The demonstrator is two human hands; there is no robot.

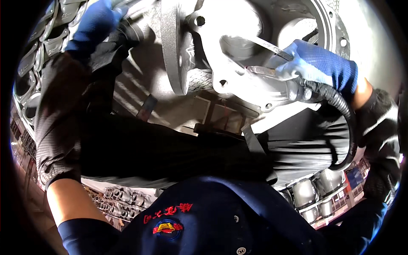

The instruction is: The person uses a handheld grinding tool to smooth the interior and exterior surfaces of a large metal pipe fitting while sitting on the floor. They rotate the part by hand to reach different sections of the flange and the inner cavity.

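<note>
A large grey metal casting (209, 40) with flanges and bolt holes lies in front of me, its round openings facing up. Over its right side, my right hand (314, 66), in a blue glove, is closed around a slim tool (261, 71) with a coppery tip, which looks like a hand-held air grinder. A black ribbed hose (351, 131) curves down from that hand. A thin flat metal strip (270, 47) also sticks out of the same grip, across the opening. My left hand (97, 23), gloved in blue, is far left, away from the casting; its fingers are blurred and partly cut off.
Stacked grey castings (55, 42) line the left side. Rows of small metal parts (123, 202) stand behind me at lower left, and larger cylindrical castings (306, 193) at lower right. My black-clad legs (170, 148) lie close below the casting. A frame-like piece (225, 114) shows beneath it.
</note>
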